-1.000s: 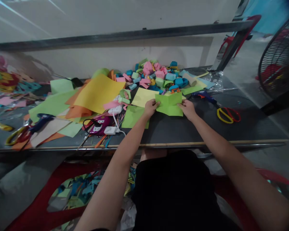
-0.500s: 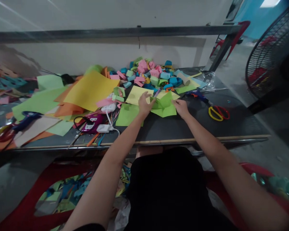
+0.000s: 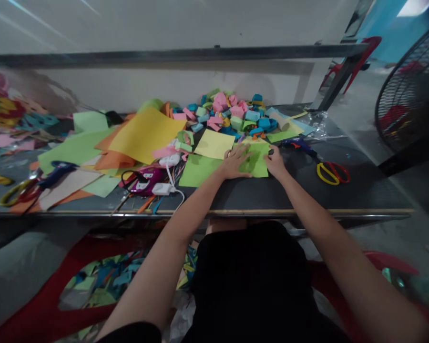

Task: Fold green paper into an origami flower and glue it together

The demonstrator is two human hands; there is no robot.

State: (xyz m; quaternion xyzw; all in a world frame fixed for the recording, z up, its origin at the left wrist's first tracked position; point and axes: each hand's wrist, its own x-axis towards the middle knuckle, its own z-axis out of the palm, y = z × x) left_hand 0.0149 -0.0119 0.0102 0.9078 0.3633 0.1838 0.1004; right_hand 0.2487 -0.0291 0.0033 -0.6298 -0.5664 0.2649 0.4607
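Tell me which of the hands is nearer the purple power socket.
Left. The left hand lies on green paper, right of the socket; the right hand is farther right, at the paper's edge.

The left hand [image 3: 237,162] lies palm down near the centre of the frame, fingers spread; the right hand [image 3: 276,162] is just right of it, fingers curled. Both forearms reach up from the lower corners, converging toward the centre.

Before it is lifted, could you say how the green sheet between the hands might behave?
The green sheet looks thin, so probably light and floppy. Pushed, it might slide rather than tip, since it lies nearly flat beneath the left hand.
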